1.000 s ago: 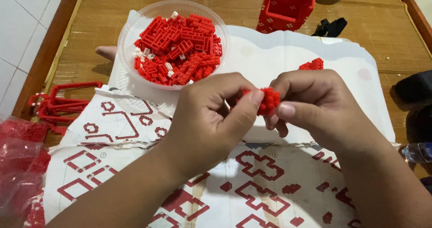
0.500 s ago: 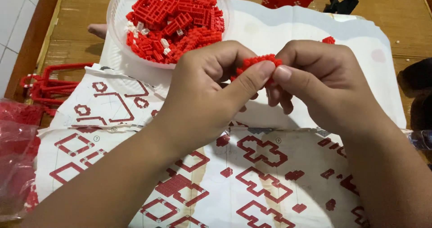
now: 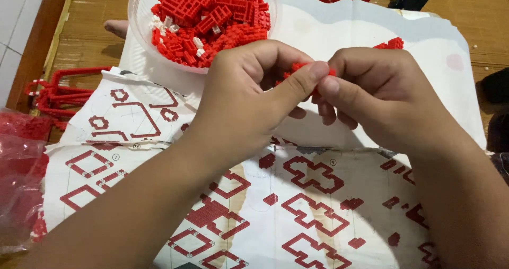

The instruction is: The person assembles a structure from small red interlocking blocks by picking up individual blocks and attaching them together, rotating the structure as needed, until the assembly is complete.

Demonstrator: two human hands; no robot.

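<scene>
Pinching a small red brick piece between them, the left hand and right hand meet thumb to thumb above the printed instruction sheet, just below the clear bowl of red bricks.

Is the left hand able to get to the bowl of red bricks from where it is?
Probably yes. The left hand is just below the clear bowl of red bricks, and nothing lies between them. But its fingers pinch a small red brick piece together with the right hand, so it is busy.
</scene>
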